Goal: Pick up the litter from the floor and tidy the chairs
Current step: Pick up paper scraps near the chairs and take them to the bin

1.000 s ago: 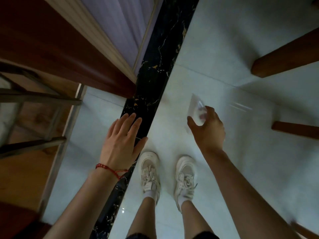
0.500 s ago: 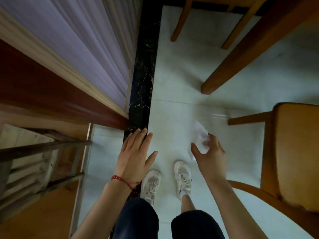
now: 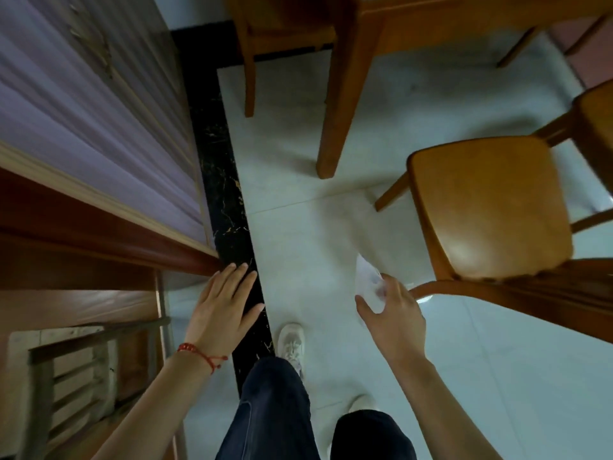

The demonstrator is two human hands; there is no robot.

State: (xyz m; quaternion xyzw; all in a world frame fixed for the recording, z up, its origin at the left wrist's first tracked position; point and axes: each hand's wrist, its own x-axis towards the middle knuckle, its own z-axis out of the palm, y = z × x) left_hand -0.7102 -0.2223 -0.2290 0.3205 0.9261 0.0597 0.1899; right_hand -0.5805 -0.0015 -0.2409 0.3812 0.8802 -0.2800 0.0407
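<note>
Head: litter [image 3: 367,282] between right fingers [image 3: 388,287]

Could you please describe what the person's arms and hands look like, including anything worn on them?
Both forearms are bare, with no sleeves showing in the frame. The left hand has a thin red string bracelet around the wrist, with a loose end hanging off it. The right hand shows no bracelet, watch or glove, and no rings are visible on either hand.

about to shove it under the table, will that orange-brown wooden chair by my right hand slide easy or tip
The orange-brown wooden chair will probably slide easily: the glossy pale tiled floor looks smooth. Its splayed legs suggest little tipping. The right hand holds a crumpled clear plastic wrapper, so the open left hand seems likelier.
</note>
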